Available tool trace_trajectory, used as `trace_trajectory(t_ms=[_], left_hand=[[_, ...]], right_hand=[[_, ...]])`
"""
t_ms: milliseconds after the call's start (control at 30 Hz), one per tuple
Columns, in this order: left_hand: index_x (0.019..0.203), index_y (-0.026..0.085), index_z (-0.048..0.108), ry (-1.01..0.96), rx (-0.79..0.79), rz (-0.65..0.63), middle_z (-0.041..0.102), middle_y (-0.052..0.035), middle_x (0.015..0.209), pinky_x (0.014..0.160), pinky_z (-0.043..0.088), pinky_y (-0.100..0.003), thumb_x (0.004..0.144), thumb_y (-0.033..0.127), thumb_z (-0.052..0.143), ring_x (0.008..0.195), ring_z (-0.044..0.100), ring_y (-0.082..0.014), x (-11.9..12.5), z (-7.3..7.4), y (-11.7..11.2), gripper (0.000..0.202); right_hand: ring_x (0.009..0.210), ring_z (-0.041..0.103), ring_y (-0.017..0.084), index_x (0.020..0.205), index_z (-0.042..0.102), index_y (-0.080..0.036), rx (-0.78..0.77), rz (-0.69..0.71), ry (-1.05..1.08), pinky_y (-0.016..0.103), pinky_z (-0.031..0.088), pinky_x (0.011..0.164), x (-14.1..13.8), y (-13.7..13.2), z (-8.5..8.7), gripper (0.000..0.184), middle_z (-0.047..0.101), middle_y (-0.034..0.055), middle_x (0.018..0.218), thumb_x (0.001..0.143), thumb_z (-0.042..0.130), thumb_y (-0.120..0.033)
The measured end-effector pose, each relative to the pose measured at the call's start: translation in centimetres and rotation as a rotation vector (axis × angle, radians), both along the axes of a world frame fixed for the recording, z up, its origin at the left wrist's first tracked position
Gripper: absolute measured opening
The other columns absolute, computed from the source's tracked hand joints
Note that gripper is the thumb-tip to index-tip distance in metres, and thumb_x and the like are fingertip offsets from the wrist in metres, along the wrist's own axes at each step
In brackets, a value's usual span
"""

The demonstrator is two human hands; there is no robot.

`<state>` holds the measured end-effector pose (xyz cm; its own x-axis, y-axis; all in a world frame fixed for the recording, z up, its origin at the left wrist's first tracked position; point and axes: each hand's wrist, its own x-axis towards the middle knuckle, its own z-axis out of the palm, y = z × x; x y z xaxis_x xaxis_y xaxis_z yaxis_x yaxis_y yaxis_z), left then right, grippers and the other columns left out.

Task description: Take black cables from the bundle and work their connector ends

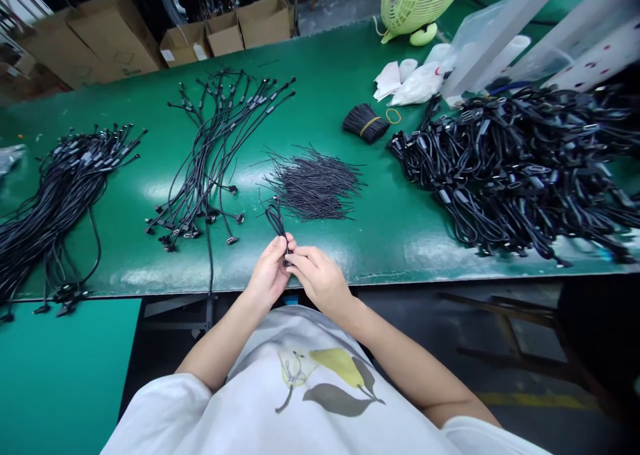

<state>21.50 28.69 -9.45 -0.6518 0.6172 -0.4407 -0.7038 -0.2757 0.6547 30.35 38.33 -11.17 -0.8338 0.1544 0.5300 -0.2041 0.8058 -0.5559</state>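
Note:
My left hand (pixel 270 272) and my right hand (pixel 315 275) meet at the near edge of the green table (pixel 350 228), fingers pinched together on a folded black cable (pixel 276 220) that sticks up and away from them. Just beyond the cable lies a loose heap of thin black twist ties (pixel 315 185). To the left of it is a fanned row of black cables with connectors (pixel 210 155).
A big tangled pile of black cables (pixel 520 162) fills the right side. Another cable bunch (pixel 60 195) lies at the far left. A banded bundle of ties (pixel 366 122), white cloths (pixel 410 82), a green fan (pixel 415 2) and cardboard boxes (pixel 225 32) stand at the back.

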Motion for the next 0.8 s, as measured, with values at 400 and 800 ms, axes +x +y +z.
trace_trajectory(t_ms=[400, 800], left_hand=[[0.065, 0.014, 0.059, 0.344, -0.224, -0.501, 0.045, 0.0030, 0.056, 0.048, 0.025, -0.023, 0.080, 0.048, 0.071, 0.052, 0.033, -0.0111, 0.8, 0.5, -3.3, 0.038], [0.075, 0.019, 0.062, 0.539, -0.278, -0.916, 0.045, 0.0008, 0.063, 0.055, 0.030, -0.026, 0.089, 0.055, 0.055, 0.055, 0.036, -0.0153, 1.4, 1.1, -6.1, 0.040]], right_hand=[[0.085, 0.058, 0.022, 0.121, 0.054, -0.004, 0.695, 0.385, -0.084, 0.039, 0.047, 0.080, 0.7, 4.5, 3.0, 0.039, 0.064, 0.0121, 0.087, 0.100, 0.040, -0.034], [0.053, 0.046, 0.015, 0.096, 0.055, -0.010, 0.856, 0.340, -0.088, 0.031, 0.023, 0.044, 4.6, 3.3, 1.8, 0.021, 0.049, 0.0022, 0.068, 0.093, 0.035, -0.013]])
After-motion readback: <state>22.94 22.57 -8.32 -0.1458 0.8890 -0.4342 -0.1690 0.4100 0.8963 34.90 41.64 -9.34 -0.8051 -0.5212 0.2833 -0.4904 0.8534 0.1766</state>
